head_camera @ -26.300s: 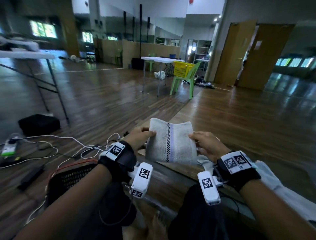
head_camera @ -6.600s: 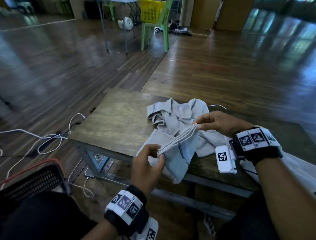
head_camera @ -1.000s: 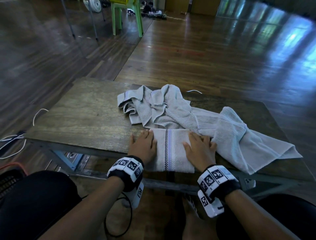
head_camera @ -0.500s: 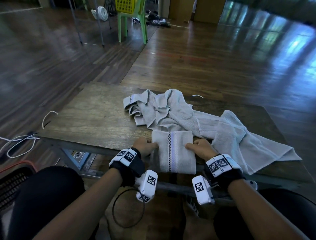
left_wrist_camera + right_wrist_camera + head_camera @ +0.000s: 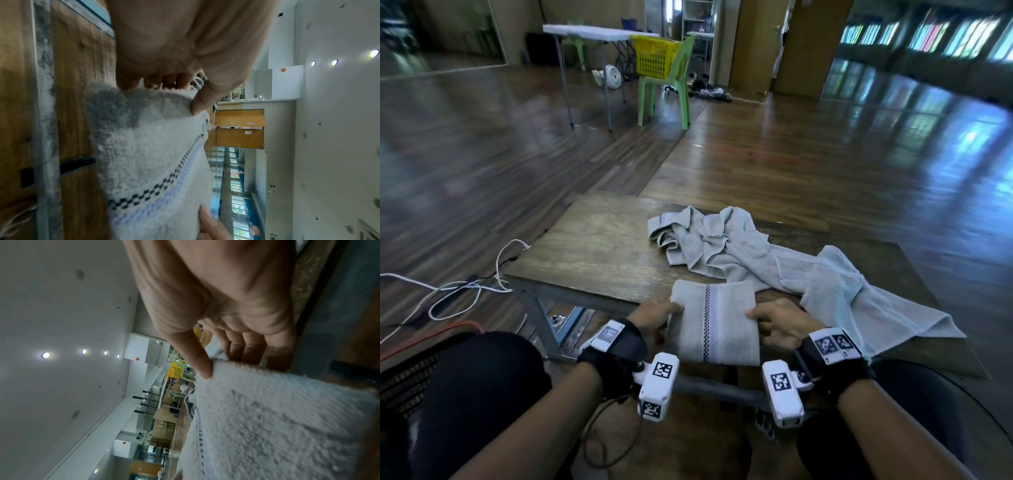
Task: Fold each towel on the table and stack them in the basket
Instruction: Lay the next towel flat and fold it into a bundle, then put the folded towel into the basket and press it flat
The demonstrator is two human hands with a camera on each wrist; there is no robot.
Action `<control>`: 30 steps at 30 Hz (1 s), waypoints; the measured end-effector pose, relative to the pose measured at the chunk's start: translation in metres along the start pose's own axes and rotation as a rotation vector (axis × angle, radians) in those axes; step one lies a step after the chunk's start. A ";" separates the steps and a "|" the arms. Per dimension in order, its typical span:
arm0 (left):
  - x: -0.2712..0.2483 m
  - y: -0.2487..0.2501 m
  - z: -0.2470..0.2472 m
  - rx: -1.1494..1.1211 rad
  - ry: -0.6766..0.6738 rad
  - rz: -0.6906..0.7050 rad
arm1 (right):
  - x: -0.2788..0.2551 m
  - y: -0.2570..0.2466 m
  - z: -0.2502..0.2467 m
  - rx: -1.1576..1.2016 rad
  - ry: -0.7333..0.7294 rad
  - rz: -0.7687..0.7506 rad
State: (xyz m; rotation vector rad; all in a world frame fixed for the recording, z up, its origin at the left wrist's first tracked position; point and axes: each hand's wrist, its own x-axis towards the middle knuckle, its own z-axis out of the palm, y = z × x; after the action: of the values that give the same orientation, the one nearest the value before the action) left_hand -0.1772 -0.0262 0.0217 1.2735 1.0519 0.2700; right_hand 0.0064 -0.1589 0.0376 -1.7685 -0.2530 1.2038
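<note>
A folded grey towel (image 5: 714, 322) with a checked and lilac stripe hangs over the near edge of the low wooden table (image 5: 599, 250). My left hand (image 5: 659, 313) grips its left side, thumb on top and fingers underneath, as the left wrist view shows on the towel (image 5: 148, 146). My right hand (image 5: 774, 318) grips the right side the same way, thumb pressed on the towel (image 5: 277, 418). Behind it lie a crumpled grey towel (image 5: 705, 240) and a pale blue towel (image 5: 859, 301). A dark mesh basket (image 5: 404, 373) with an orange rim stands on the floor at my left.
White and orange cables (image 5: 458, 287) trail over the floor left of the table. Far back stand a green chair (image 5: 671, 89) holding a yellow basket (image 5: 655, 54) and a white folding table (image 5: 592, 32). My knees sit under the near table edge.
My hands went from pressing flat on the folded towel to gripping its two sides. The towel now comes off the table edge toward me, and my head has lifted.
</note>
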 end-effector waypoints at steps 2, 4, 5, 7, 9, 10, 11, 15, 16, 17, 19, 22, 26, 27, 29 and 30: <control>-0.024 -0.002 -0.012 -0.031 0.020 0.019 | -0.017 0.003 0.013 0.019 -0.057 0.006; -0.044 -0.002 -0.027 -0.063 0.053 0.032 | -0.034 -0.002 0.027 0.013 -0.118 -0.027; -0.055 0.001 -0.035 -0.075 0.074 0.042 | -0.043 -0.006 0.035 -0.004 -0.145 -0.062; -0.074 0.008 -0.052 -0.109 0.116 0.083 | -0.060 -0.019 0.051 -0.030 -0.190 -0.155; -0.095 0.021 -0.067 -0.149 0.146 0.144 | -0.077 -0.035 0.068 -0.036 -0.234 -0.268; -0.105 0.027 -0.076 -0.168 0.172 0.181 | -0.085 -0.043 0.076 -0.040 -0.247 -0.314; -0.116 0.035 -0.084 -0.184 0.197 0.217 | -0.092 -0.053 0.084 -0.058 -0.258 -0.359; -0.158 0.056 -0.116 -0.187 0.306 0.342 | -0.113 -0.085 0.117 -0.173 -0.323 -0.528; -0.167 0.058 -0.124 -0.187 0.336 0.361 | -0.118 -0.091 0.125 -0.189 -0.350 -0.550; -0.176 0.058 -0.131 -0.190 0.364 0.374 | -0.122 -0.095 0.134 -0.203 -0.383 -0.568; -0.194 0.057 -0.143 -0.199 0.420 0.391 | -0.129 -0.102 0.151 -0.248 -0.445 -0.600; -0.219 0.050 -0.163 -0.246 0.488 0.402 | -0.139 -0.106 0.179 -0.300 -0.528 -0.646; -0.250 0.029 -0.193 -0.318 0.624 0.392 | -0.146 -0.103 0.228 -0.347 -0.659 -0.642; -0.255 0.023 -0.201 -0.331 0.651 0.387 | -0.147 -0.101 0.241 -0.352 -0.689 -0.634; -0.263 0.011 -0.215 -0.346 0.715 0.370 | -0.148 -0.095 0.266 -0.369 -0.739 -0.611; -0.266 0.003 -0.222 -0.347 0.751 0.364 | -0.147 -0.092 0.279 -0.382 -0.757 -0.599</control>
State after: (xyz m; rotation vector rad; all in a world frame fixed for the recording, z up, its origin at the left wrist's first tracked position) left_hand -0.4870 -0.0650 0.1713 1.0477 1.3105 1.2269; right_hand -0.2627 -0.0382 0.1813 -1.2916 -1.4227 1.3621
